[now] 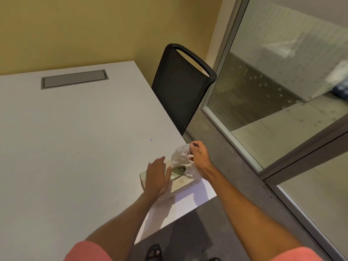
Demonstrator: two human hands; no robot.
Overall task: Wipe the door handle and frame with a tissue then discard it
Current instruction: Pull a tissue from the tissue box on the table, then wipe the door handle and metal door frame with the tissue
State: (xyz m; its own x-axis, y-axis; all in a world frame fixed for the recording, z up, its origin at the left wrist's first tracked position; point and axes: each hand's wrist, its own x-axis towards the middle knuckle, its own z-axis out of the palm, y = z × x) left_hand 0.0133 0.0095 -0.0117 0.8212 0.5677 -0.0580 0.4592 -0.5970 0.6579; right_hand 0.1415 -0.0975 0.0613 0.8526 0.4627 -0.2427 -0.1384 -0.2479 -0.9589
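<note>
Tissue (180,155) pinched by right hand (200,158), left hand (156,176) flat on tissue box (179,182), no legible writing

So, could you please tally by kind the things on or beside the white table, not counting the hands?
tissue box: 1
tissue, pinched by the right hand: 1
black chair: 1
grey cable hatch set in the table: 1
Total: 4

Big white table (75,147) w/ a grey flap (74,79) set in its top, near the far edge. Black chair (178,87) just beside the table, by the yellow wall (94,25). Grey carpet (216,213) on the floor. Glass wall (282,72) w/ dots on the right.
</note>
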